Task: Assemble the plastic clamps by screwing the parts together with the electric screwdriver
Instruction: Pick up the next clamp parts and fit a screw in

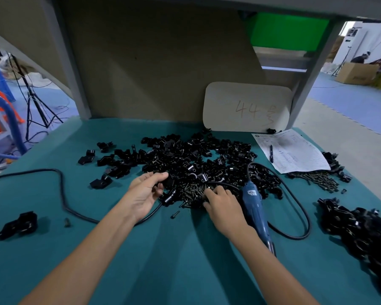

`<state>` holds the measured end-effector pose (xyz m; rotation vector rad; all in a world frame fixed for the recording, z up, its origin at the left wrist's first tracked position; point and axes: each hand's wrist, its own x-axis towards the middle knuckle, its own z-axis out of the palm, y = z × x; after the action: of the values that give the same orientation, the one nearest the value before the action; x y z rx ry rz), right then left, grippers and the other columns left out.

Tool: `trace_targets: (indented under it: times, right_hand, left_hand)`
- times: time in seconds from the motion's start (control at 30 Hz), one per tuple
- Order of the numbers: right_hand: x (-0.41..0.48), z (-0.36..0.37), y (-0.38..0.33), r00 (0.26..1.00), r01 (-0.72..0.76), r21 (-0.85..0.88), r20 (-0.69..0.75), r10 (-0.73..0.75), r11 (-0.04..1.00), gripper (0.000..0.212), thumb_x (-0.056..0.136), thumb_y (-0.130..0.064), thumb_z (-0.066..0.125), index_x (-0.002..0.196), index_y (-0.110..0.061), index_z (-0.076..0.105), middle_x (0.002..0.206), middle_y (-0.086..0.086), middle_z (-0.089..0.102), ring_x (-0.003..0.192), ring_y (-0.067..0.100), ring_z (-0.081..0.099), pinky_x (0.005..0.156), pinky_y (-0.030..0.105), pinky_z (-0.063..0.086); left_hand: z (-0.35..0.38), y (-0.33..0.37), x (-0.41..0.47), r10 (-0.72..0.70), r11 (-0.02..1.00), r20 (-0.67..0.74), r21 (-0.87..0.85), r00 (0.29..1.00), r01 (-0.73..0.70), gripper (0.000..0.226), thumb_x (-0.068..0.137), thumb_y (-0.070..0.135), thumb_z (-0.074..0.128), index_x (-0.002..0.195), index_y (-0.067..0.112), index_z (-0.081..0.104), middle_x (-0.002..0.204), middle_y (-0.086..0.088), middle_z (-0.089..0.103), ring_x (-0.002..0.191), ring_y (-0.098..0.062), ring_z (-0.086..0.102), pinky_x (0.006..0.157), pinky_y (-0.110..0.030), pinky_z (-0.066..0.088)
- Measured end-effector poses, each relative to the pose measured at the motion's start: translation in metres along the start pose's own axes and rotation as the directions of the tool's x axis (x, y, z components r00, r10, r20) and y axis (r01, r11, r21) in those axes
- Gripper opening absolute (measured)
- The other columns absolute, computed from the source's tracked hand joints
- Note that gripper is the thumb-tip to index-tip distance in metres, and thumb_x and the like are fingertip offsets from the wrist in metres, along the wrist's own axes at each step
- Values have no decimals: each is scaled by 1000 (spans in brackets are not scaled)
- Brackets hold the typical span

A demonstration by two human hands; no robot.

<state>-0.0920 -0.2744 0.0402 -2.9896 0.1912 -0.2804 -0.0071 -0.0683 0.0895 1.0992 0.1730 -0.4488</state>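
Black clamp parts heap on the table. The left hand curls beside one and the right hand digs into screws, grips hidden. The screwdriver lies alongside; its cable could snag and sweep parts off.

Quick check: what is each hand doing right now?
Left hand: loosely curled at the clamp parts; grip cannot be told.
Right hand: dipped into the screws; grip cannot be told.
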Motion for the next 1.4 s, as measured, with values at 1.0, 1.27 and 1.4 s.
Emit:
trace_targets:
  times: [1.0, 1.27, 1.4]
  right_hand:
    - [-22, -10, -20, 934, -226, 917, 300, 195, -328, 16, 104, -22, 56, 113, -11, 64, 118, 17, 69, 102, 31, 70, 90, 44, 60]
    - [-33, 2, -10, 916, -168, 896, 296, 270, -410, 35, 87, -31, 72, 116, -13, 69, 102, 7, 73, 84, 17, 71, 76, 25, 59]
    - [-37, 6, -7, 927, -197, 906, 297, 230, -375, 59, 71, -21, 87, 121, -8, 59, 94, 11, 74, 85, 22, 73, 74, 26, 59]
  left_hand:
    - [-6, -38, -8, 23, 827, 237, 541, 971, -152, 20, 97, 34, 64, 114, 29, 72, 80, 1, 49, 60, -9, 40, 52, -20, 35]
    - [2, -58, -8, 150, 765, 237, 587, 960, -264, 42, 70, 33, 91, 101, 22, 65, 87, 6, 76, 74, -6, 69, 66, -27, 53]
    - [-2, -63, -6, 192, 664, 319, 655, 928, -362, 28, 78, 56, 76, 92, 32, 74, 75, 16, 69, 64, 2, 58, 62, -18, 46]
